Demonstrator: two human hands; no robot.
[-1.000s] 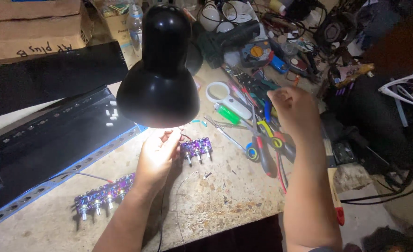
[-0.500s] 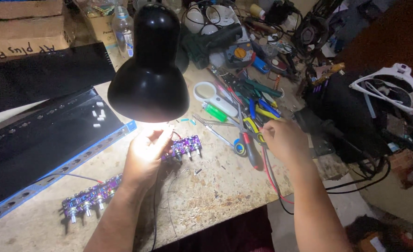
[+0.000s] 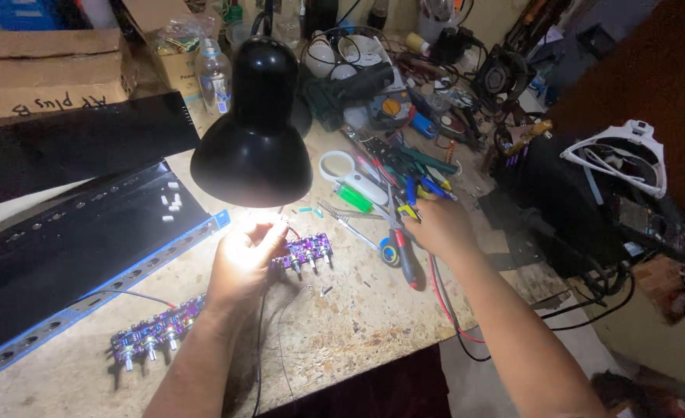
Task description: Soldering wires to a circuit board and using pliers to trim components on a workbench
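I see left hand pinching wires by purple board under lamp | right hand at 2 o'clock curled over tools, grip unclear

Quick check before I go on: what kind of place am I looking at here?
Most likely a home electronics repair bench: purple circuit boards lie under a black desk lamp, hand tools crowd the worn tabletop, and the right hand reaches into them.

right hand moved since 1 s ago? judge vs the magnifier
Yes. The right hand has come down from beside the magnifying glass to below and right of it, now over the screwdriver among the bench tools.
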